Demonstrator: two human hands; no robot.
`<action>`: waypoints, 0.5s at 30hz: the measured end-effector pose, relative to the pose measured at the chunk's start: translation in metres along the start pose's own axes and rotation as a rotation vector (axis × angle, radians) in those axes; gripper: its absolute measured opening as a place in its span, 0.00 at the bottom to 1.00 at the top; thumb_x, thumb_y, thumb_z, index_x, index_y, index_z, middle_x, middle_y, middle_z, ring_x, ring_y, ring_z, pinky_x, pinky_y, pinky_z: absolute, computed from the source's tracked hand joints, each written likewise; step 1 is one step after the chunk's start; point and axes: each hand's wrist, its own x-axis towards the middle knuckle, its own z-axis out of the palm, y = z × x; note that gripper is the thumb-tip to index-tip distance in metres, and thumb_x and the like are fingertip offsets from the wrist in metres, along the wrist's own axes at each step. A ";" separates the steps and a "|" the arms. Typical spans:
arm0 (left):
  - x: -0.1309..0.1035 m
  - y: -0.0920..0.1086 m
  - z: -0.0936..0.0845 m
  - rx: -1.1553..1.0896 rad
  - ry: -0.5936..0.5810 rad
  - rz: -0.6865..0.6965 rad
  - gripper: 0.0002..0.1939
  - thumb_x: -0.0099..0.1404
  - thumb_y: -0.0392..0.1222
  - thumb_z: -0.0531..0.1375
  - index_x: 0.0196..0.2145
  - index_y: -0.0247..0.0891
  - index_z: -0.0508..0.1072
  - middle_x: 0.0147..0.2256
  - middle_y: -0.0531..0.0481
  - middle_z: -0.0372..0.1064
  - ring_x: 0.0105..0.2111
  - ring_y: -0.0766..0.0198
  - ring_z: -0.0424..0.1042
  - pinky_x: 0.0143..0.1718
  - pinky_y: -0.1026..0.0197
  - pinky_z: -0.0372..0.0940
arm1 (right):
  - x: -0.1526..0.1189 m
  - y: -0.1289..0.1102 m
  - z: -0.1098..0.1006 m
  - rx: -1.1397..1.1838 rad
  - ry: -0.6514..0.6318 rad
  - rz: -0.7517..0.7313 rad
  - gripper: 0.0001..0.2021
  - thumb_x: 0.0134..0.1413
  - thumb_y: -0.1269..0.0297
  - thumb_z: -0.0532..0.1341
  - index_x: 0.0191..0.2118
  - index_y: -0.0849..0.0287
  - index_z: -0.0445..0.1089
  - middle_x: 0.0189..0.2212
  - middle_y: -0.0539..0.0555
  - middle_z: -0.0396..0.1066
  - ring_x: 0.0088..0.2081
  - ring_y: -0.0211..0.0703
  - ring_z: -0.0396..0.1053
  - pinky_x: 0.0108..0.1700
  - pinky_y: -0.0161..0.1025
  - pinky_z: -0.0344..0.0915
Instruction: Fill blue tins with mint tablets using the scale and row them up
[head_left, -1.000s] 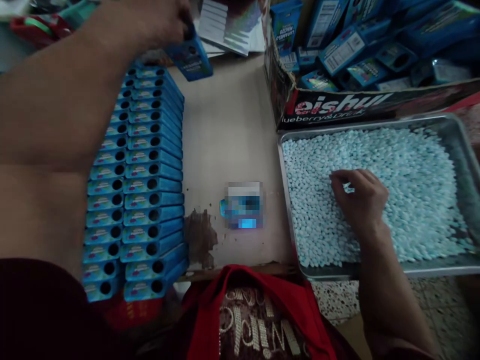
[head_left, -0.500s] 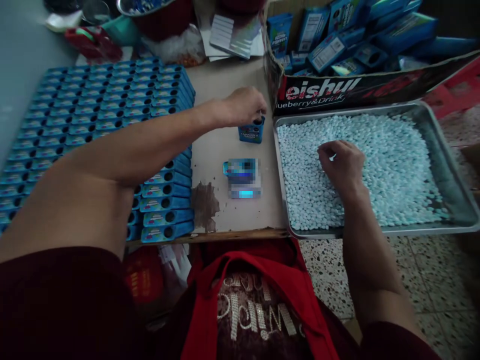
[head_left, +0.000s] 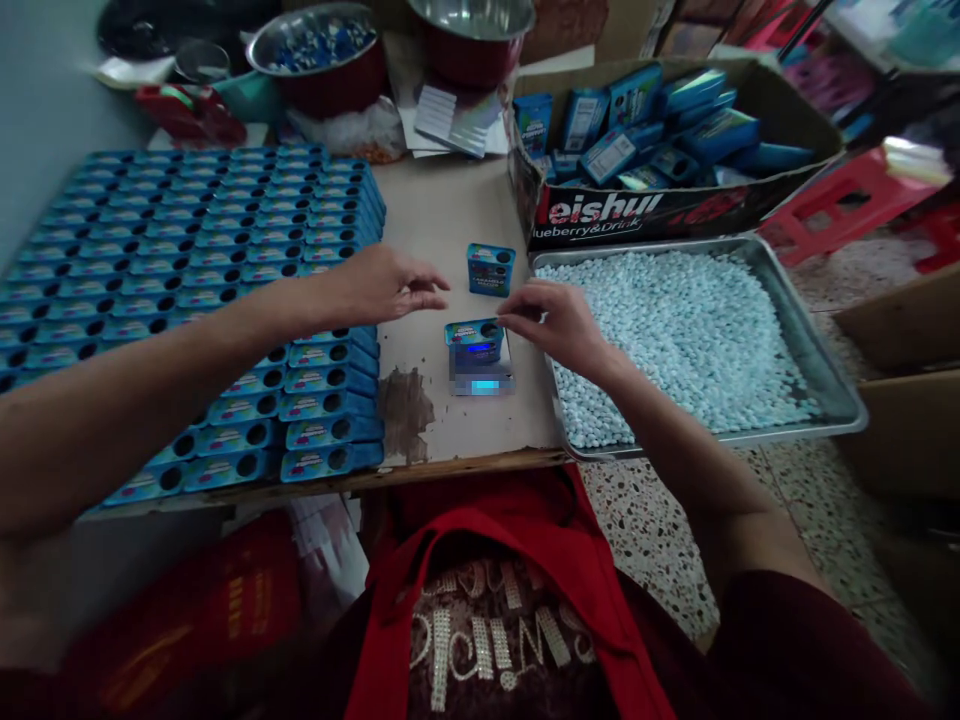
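A small blue candy box (head_left: pixel 474 340) stands on a little scale (head_left: pixel 484 382) whose lit front is pixelated. My right hand (head_left: pixel 555 320) is over the box's right end, thumb and fingertips pinched at its dark opening; anything between them is too small to make out. Left of the boxes, my left hand (head_left: pixel 401 285) hovers with its fingers apart and nothing in them. Behind the scale, a second blue candy box (head_left: pixel 491 272) stands upright on the table, touched by neither hand. A metal tray (head_left: pixel 847 415) of small pale-blue candies (head_left: pixel 682 340) lies right of them.
Rows of blue boxes (head_left: pixel 225 290) with round dark openings fill the table's left side. A black carton (head_left: pixel 600 215) holding more blue packs stands behind the tray. Farther back are metal bowls (head_left: pixel 322 65), papers (head_left: pixel 457 120) and a red tape dispenser (head_left: pixel 187 115).
My left hand has left the rear box and drawn back to the left, fingers opened. My right hand has moved from the candy tray to the box on the scale. The view has shifted.
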 end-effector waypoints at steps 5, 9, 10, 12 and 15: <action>-0.016 0.004 0.021 -0.100 -0.005 0.044 0.37 0.66 0.67 0.70 0.65 0.43 0.82 0.60 0.37 0.85 0.59 0.40 0.83 0.64 0.48 0.72 | 0.009 0.003 0.016 -0.158 -0.128 -0.017 0.02 0.66 0.65 0.74 0.41 0.54 0.86 0.40 0.55 0.77 0.42 0.49 0.72 0.49 0.47 0.67; -0.012 0.013 0.057 -0.225 0.016 0.022 0.50 0.53 0.70 0.78 0.66 0.41 0.76 0.64 0.33 0.80 0.63 0.36 0.81 0.64 0.45 0.74 | -0.012 0.028 -0.008 -0.268 -0.003 0.070 0.13 0.78 0.55 0.65 0.49 0.57 0.85 0.45 0.59 0.77 0.43 0.52 0.74 0.50 0.49 0.69; -0.009 0.015 0.068 -0.253 0.010 0.003 0.49 0.53 0.69 0.78 0.65 0.41 0.76 0.61 0.34 0.82 0.60 0.37 0.82 0.62 0.45 0.75 | -0.020 0.037 -0.018 -0.348 0.020 0.105 0.15 0.80 0.56 0.61 0.51 0.58 0.84 0.47 0.62 0.78 0.46 0.55 0.75 0.53 0.51 0.69; -0.001 0.020 0.085 -0.307 0.021 -0.034 0.41 0.56 0.66 0.76 0.60 0.42 0.78 0.53 0.39 0.85 0.52 0.42 0.85 0.56 0.48 0.76 | -0.037 0.059 -0.038 -0.538 -0.026 0.161 0.16 0.80 0.58 0.59 0.58 0.61 0.81 0.56 0.69 0.79 0.57 0.63 0.74 0.62 0.56 0.68; 0.012 0.028 0.094 -0.360 0.106 -0.044 0.31 0.60 0.64 0.74 0.54 0.43 0.82 0.44 0.46 0.87 0.43 0.48 0.84 0.50 0.52 0.75 | -0.060 0.087 -0.057 -0.728 -0.226 0.173 0.24 0.79 0.53 0.63 0.71 0.60 0.74 0.73 0.71 0.71 0.72 0.69 0.64 0.74 0.62 0.58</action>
